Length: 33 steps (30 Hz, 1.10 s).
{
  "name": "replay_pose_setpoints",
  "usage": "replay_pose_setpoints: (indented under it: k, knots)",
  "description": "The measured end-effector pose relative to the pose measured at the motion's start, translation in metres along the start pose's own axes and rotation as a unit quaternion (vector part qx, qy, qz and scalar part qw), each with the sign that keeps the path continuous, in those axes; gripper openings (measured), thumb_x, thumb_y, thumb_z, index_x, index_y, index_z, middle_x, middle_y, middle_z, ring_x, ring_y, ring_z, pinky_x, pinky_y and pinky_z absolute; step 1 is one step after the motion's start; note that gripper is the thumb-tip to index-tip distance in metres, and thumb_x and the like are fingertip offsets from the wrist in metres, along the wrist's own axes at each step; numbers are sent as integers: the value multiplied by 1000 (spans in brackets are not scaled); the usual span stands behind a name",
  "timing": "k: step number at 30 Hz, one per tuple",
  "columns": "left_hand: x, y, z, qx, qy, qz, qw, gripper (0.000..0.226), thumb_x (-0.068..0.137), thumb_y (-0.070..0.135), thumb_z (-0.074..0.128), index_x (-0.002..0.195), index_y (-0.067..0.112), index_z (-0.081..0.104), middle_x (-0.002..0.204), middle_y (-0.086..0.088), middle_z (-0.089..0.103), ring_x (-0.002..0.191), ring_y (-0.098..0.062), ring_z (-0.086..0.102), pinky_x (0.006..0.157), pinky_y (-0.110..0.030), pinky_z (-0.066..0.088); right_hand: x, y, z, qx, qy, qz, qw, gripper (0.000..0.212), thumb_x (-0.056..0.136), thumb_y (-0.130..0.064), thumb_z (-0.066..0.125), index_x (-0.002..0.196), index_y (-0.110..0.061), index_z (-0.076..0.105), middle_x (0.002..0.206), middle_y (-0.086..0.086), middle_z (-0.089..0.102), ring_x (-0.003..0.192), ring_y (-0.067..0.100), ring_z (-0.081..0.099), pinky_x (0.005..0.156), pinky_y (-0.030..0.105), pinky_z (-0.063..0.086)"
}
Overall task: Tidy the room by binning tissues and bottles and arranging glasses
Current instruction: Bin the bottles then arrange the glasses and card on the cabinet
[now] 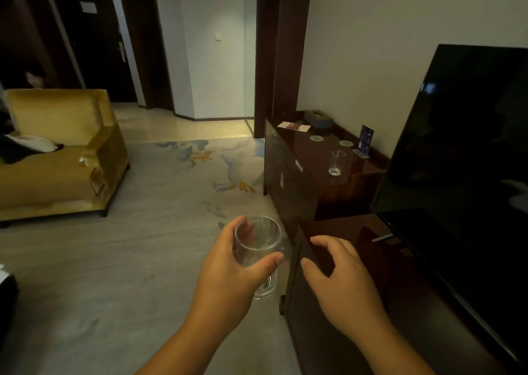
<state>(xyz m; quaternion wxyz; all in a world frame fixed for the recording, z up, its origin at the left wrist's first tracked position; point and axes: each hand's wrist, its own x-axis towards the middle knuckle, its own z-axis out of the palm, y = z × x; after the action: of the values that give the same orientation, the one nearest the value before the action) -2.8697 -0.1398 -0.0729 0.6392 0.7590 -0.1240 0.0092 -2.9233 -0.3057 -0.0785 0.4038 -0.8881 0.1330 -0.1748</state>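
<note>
One glass in left hand

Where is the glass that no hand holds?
In the head view, right of centre, the free glass stands upright on the dark cabinet, near a round coaster.

No legible text, blue stand-up card blurred, door notice unreadable, leaflet print too small

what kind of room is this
Likely a hotel room: a yellow armchair, a large TV, a dark cabinet with coasters and a tissue box, an entry door bearing a notice.
</note>
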Motion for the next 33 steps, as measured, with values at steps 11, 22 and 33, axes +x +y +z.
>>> replay_pose_setpoints:
  k: [11,22,33]
  knots:
    - [226,-11,35,34,-19,22,999,61,63,31,85,112,40,51,115,14,61,110,-1,57,99,-31,47,231,18,36,-11,-8,0,1000,34,88,-36,61,122,-32,53,114,-22,42,99,-5,41,78,12,34]
    - [462,-62,60,2,-137,52,989,51,65,24,85,102,39,54,101,18,63,95,12,57,78,-7,44,425,31,99,-51,48,110,991,39,89,-41,59,126,-39,47,121,-24,37,111,1,44,88,23,44]
    - [650,-78,136,-23,-247,70,966,53,64,25,85,98,48,52,105,23,61,101,16,54,76,-3,42,576,69,99,-92,131,200,967,46,87,-44,60,130,-41,44,128,-23,37,109,-6,37,78,14,36]
